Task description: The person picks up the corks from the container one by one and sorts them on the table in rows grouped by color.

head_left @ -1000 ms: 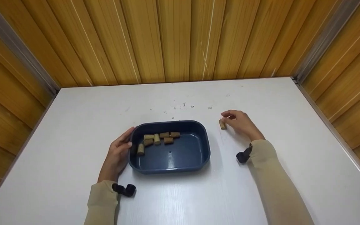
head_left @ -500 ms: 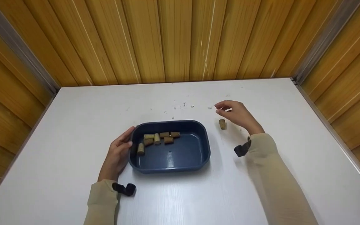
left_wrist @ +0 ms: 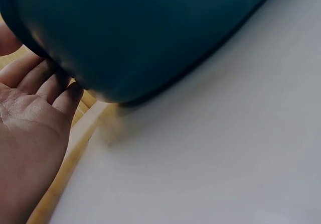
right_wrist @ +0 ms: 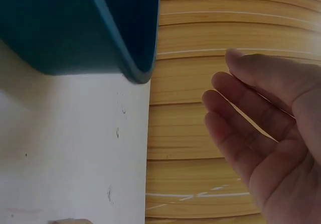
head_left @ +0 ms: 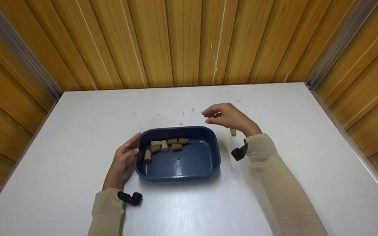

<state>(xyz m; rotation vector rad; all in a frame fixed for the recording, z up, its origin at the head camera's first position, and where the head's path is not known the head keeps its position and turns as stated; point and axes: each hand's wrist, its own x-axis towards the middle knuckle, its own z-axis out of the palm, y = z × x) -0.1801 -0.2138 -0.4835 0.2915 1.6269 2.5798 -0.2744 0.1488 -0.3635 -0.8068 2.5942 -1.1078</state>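
Observation:
A dark blue rectangular plastic basin (head_left: 195, 165) sits on the white table. Its left end is in the grip of my left hand (head_left: 123, 160), thumb at the rim and fingers along the outer wall; the left wrist view shows these fingers (left_wrist: 45, 81) against the basin. Several tapered cork stoppers (head_left: 164, 145) lie inside, mostly toward the back left. Above the table, just past the basin's back right corner, is my right hand (head_left: 228, 116), fingers loosely bent with nothing between them. One cork stopper (head_left: 233, 132) lies on the table right of the basin, partly hidden by that hand.
Dark marks and specks (head_left: 189, 111) dot the white table (head_left: 77, 131) behind the basin. Wood-patterned panels (head_left: 182, 42) stand along the table's back edge and both sides. A black wrist camera (head_left: 240, 153) sits at the right cuff, another at the left.
My right hand has let go of the cork stopper on the table, lifted off, and moved left toward the basin's back right corner. My left hand and the basin have stayed put.

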